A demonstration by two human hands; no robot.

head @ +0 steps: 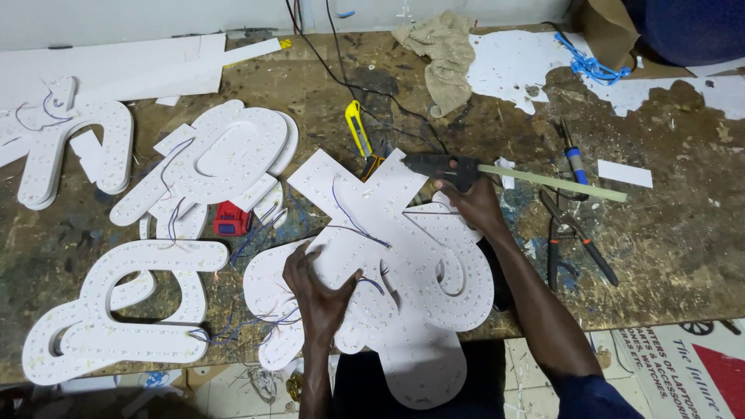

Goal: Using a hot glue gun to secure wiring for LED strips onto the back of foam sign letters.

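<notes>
My left hand (317,289) presses flat on a white X-shaped sign letter (365,208) studded with small lights and thin purple wires. That letter lies on top of other white letter shapes (434,341) at the bench's front edge. My right hand (475,203) grips a black glue gun (442,165) with a long pale glue stick (555,183) sticking out behind it. The gun's nozzle points left, over the upper right arm of the X.
More white lit letters lie at left (221,155) and front left (116,310). A yellow utility knife (358,128), a small red box (231,219), pliers (578,237), a blue-handled tool (573,155), a rag (446,54) and black cables sit on the stained wooden bench (667,225).
</notes>
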